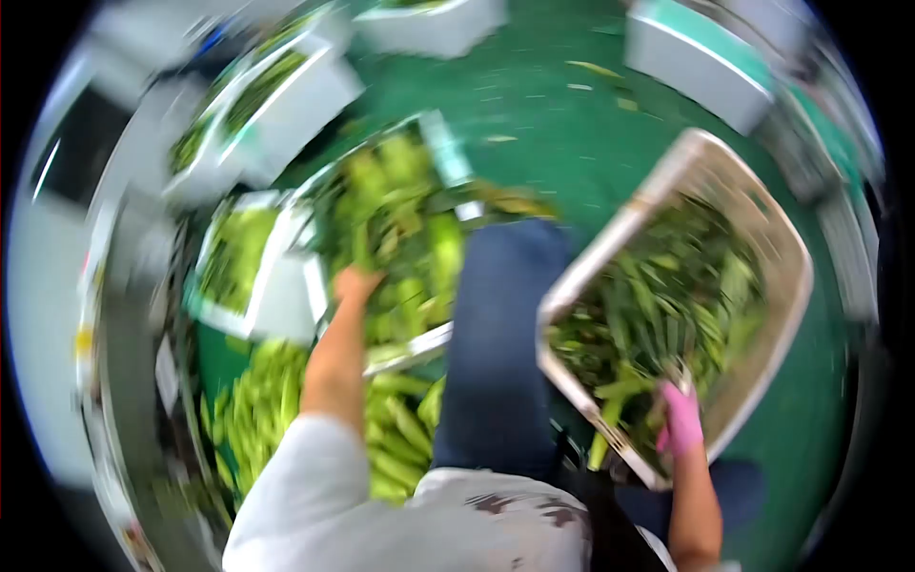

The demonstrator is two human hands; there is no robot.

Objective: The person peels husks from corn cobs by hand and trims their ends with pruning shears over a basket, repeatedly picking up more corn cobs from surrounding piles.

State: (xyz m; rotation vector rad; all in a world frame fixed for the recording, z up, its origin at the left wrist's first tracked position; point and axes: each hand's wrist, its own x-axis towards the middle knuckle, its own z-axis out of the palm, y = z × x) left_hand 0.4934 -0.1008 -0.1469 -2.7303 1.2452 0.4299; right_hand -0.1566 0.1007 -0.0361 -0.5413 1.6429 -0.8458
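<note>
At nine o'clock the bare left hand (355, 284) reaches into a box (415, 350) of green vegetables (391, 205); blur hides whether its fingers pinch any; at four o'clock the pink-gloved right hand (681, 421) is in a cream crate (780, 286) of leaves (658, 305); its grip cannot be told; more vegetables (257, 396) lie heaped at eight.

Two hands (355, 283) and one pink glove (682, 421) show. There is one crate (774, 250), its leaves (658, 296) too many to count. White boxes (691, 74) number at least five; loose green vegetables (262, 393), well over ten, blurred past exact counting.
</note>
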